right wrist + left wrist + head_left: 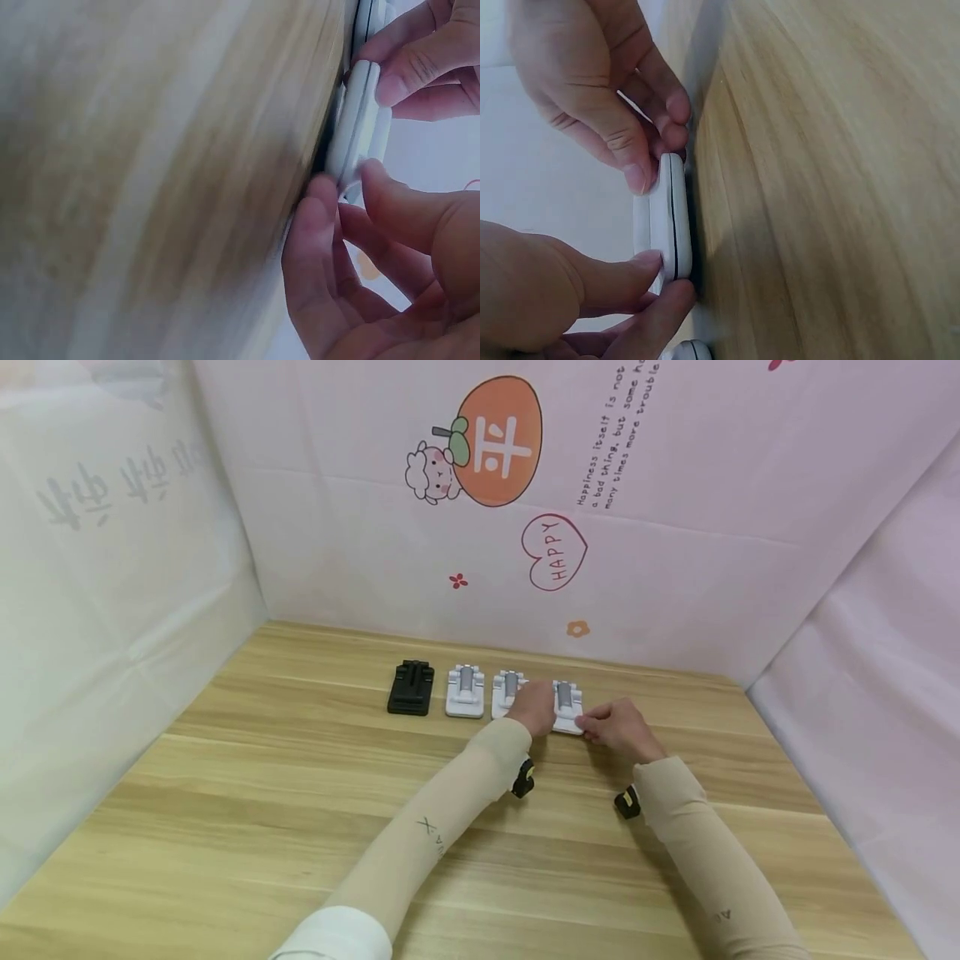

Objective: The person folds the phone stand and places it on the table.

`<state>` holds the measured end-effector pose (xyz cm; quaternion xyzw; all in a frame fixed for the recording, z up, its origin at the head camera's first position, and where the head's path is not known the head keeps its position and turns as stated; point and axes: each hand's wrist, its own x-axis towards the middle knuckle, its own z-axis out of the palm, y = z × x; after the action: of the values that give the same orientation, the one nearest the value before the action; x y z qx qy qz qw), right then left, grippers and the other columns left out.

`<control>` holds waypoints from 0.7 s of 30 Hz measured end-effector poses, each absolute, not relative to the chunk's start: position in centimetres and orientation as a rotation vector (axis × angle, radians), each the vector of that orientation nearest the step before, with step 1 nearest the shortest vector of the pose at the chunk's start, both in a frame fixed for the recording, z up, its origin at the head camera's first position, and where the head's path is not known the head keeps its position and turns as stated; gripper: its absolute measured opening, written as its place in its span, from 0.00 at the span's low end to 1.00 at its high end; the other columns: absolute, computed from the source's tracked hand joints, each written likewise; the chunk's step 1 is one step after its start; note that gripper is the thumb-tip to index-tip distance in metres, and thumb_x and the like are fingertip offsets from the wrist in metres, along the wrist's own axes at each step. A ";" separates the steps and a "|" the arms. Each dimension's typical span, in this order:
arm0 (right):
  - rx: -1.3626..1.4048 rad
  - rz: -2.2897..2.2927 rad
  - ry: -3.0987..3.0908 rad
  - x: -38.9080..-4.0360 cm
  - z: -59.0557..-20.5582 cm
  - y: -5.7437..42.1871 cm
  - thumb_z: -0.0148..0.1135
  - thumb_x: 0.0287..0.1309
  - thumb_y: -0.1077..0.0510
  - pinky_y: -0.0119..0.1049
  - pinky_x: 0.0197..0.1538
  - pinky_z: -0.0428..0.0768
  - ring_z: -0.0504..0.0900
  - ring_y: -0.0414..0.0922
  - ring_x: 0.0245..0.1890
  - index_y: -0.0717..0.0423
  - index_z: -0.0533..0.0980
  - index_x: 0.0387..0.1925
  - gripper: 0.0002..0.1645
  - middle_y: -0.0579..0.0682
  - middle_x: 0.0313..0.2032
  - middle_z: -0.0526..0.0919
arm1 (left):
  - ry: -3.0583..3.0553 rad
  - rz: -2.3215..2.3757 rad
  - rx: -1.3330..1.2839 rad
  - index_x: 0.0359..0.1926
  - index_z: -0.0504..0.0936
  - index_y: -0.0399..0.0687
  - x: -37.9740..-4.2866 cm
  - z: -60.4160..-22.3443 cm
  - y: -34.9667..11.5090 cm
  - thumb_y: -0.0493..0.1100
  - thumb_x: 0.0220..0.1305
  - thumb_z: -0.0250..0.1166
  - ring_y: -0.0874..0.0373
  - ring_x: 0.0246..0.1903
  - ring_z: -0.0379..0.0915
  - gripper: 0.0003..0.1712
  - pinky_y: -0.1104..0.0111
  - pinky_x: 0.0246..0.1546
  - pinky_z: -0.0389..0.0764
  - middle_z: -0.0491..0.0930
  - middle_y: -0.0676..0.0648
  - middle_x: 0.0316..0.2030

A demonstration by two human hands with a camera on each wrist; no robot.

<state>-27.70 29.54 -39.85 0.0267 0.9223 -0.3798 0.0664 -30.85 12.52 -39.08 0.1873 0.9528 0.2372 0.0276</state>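
Observation:
Near the back of the table, a white folding phone stand with a grey cylinder-shaped part lies at the right end of a row. My left hand pinches its left edge between thumb and forefinger, as the left wrist view shows at the stand's base. At the opposite side, my right hand pinches the right front corner, thumb on top and a finger under the edge in the right wrist view. Partly behind the left hand sits another white phone stand.
Further left in the row are a third white phone stand and a black one. Behind the wooden table hangs a printed white cloth, with more cloth on both sides.

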 end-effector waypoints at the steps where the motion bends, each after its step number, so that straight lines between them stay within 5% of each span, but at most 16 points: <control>1: 0.082 -1.129 2.794 -27.7 -39.9 29.5 0.62 0.64 0.54 0.28 0.35 0.83 0.82 0.39 0.30 0.65 0.82 0.45 0.17 0.56 0.34 0.88 | 2.953 0.712 0.580 0.24 0.75 0.45 -30.9 -39.1 12.6 0.33 0.63 0.60 0.59 0.29 0.72 0.11 0.70 0.33 0.77 0.79 0.50 0.26; 8: 0.086 -1.012 2.852 -28.0 -39.7 28.9 0.63 0.62 0.53 0.27 0.33 0.79 0.82 0.41 0.30 0.62 0.84 0.42 0.16 0.54 0.32 0.88 | 3.000 0.700 0.584 0.27 0.77 0.45 -30.9 -39.4 12.5 0.30 0.60 0.61 0.58 0.31 0.77 0.08 0.70 0.34 0.80 0.82 0.49 0.30; 13: 0.052 -0.884 2.891 -27.6 -39.2 28.5 0.61 0.63 0.51 0.31 0.35 0.76 0.80 0.44 0.34 0.58 0.84 0.42 0.15 0.54 0.36 0.87 | 3.088 0.614 0.650 0.32 0.79 0.48 -30.3 -39.6 12.1 0.37 0.61 0.64 0.59 0.32 0.77 0.02 0.69 0.31 0.80 0.82 0.52 0.31; 21: -0.041 -0.730 3.043 -25.9 -37.6 27.7 0.46 0.68 0.34 0.42 0.41 0.78 0.78 0.52 0.45 0.59 0.79 0.47 0.34 0.57 0.44 0.82 | 3.053 0.643 0.781 0.30 0.76 0.50 -28.6 -38.2 9.6 0.48 0.65 0.61 0.58 0.33 0.72 0.09 0.69 0.26 0.77 0.77 0.52 0.31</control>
<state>-25.92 27.65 -37.64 -0.0132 0.9723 -0.2332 0.0059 -28.65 9.56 -38.22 0.2427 0.9486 0.1999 -0.0374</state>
